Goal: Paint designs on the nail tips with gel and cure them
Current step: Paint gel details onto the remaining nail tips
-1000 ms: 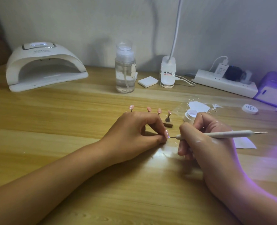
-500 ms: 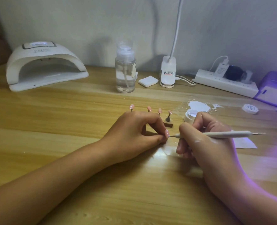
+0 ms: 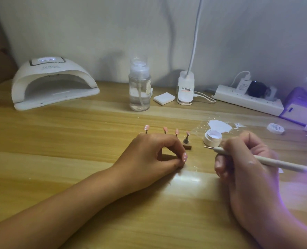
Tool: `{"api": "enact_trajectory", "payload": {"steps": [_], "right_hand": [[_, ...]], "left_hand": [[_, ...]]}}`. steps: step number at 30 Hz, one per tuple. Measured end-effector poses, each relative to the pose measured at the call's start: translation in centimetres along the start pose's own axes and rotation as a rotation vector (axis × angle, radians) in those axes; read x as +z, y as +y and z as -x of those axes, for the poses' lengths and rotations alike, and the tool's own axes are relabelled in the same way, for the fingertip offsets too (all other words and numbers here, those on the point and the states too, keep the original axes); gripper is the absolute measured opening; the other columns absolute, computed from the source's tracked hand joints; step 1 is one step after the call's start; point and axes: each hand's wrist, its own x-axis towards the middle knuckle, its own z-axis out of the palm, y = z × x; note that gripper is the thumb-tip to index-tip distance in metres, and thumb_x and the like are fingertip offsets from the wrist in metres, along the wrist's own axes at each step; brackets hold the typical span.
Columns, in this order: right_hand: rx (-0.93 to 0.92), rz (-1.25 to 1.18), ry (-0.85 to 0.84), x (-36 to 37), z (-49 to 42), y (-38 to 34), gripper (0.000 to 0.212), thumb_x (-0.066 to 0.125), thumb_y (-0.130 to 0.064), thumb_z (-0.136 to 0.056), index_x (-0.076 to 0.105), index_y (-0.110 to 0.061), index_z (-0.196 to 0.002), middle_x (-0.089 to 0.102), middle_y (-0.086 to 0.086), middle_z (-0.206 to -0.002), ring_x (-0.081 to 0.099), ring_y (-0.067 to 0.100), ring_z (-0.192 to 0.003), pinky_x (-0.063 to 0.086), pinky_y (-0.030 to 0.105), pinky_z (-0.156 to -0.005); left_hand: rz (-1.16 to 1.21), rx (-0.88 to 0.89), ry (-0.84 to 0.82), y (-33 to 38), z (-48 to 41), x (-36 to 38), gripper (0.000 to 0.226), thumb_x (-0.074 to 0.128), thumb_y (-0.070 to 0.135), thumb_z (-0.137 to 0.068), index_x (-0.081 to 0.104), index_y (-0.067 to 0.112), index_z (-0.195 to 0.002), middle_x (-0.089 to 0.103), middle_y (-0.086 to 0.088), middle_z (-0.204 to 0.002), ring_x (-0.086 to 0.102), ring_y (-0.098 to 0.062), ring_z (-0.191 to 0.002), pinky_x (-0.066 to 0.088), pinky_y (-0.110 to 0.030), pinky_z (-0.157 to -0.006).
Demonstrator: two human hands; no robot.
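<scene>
My left hand [image 3: 149, 151] rests on the wooden table and pinches a pink nail tip [image 3: 184, 157] with white dots between thumb and forefinger. My right hand [image 3: 242, 162] grips a pale dotting pen [image 3: 267, 160], its metal point aimed left and hanging apart from the tip, near an open white gel jar [image 3: 213, 137]. Behind my left hand several pink nail tips stand on small holders [image 3: 186, 139]. A white curing lamp [image 3: 52, 83] sits at the back left, its mouth facing me.
A clear pump bottle [image 3: 139, 90], a white pad [image 3: 163, 98] and a desk lamp base [image 3: 185, 90] stand at the back. A power strip [image 3: 248, 99] and purple box [image 3: 300, 106] lie at the right. The jar lid [image 3: 276, 128] and white gel smears [image 3: 219, 125] lie nearby.
My right hand has drawn the pen to the right and up, away from the nail tip it was touching. The dotted tip is now turned toward me. My left hand has stayed put.
</scene>
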Motion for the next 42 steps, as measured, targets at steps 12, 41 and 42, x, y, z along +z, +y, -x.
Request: {"api": "enact_trajectory", "payload": {"steps": [12,41,42], "right_hand": [[0.073,-0.032,0.039,-0.9,0.0,-0.1,0.045,0.055,-0.004,-0.093,0.044,-0.022,-0.053,0.044,0.003,-0.04,0.033,0.009,-0.037,0.027,0.014,-0.034],[0.127,0.093,0.001,-0.2,-0.2,-0.4,0.053,0.06,-0.006,-0.094,0.042,-0.021,-0.046,0.04,0.008,-0.036,0.03,0.008,-0.028,0.022,0.008,-0.034],[0.129,0.094,0.002,-0.2,-0.2,-0.5,0.053,0.06,-0.005,-0.094,0.041,-0.02,-0.046,0.04,0.008,-0.036,0.029,0.008,-0.028,0.022,0.007,-0.034]], "left_hand": [[0.007,0.025,0.254,0.7,0.1,-0.5,0.011,0.077,0.016,-0.08,0.069,0.023,-0.083,0.065,0.022,-0.082,0.045,-0.006,-0.051,0.038,-0.008,-0.064],[-0.241,-0.367,0.083,-4.7,-1.3,-2.3,0.027,0.066,0.061,-0.073,0.059,0.052,-0.097,0.044,0.033,-0.123,0.034,0.004,-0.12,0.013,-0.021,-0.084],[-0.247,-0.374,0.078,-4.8,-1.3,-2.4,0.03,0.063,0.064,-0.071,0.058,0.05,-0.097,0.049,0.031,-0.118,0.038,0.004,-0.117,0.014,-0.023,-0.084]]}}
